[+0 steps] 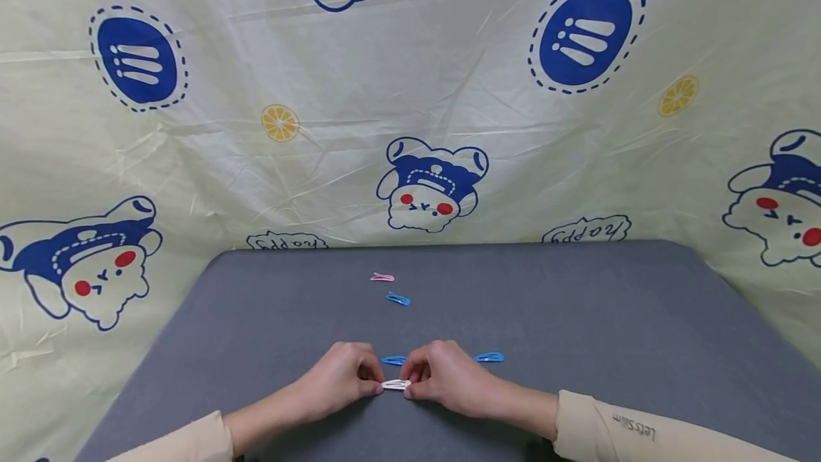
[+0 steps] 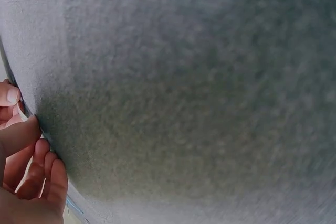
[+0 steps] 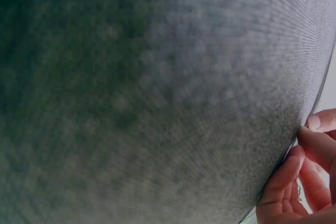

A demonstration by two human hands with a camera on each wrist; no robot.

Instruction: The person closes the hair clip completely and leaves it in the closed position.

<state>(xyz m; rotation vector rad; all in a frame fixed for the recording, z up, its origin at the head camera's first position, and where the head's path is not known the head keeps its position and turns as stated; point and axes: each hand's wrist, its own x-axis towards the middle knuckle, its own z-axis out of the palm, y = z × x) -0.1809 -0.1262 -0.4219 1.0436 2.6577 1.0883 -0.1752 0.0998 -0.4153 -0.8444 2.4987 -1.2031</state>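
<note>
Between my two hands, low in the head view, is a white snap hair clip (image 1: 395, 384). My left hand (image 1: 343, 378) pinches its left end between thumb and fingers, and my right hand (image 1: 452, 380) pinches the right end. Just behind them a blue hair clip (image 1: 393, 360) lies partly covered by the right hand. Another blue clip (image 1: 489, 357) sits to the right, behind the right wrist. In the left wrist view the left hand (image 2: 31, 166) shows at the left edge; in the right wrist view the right hand (image 3: 302, 171) shows at the right edge.
Farther back on the grey table (image 1: 577, 319) lie a pink hair clip (image 1: 382, 277) and, slightly nearer, a blue clip (image 1: 398, 299). A pale curtain (image 1: 346, 77) with printed bears and blue patches hangs behind and beside the table.
</note>
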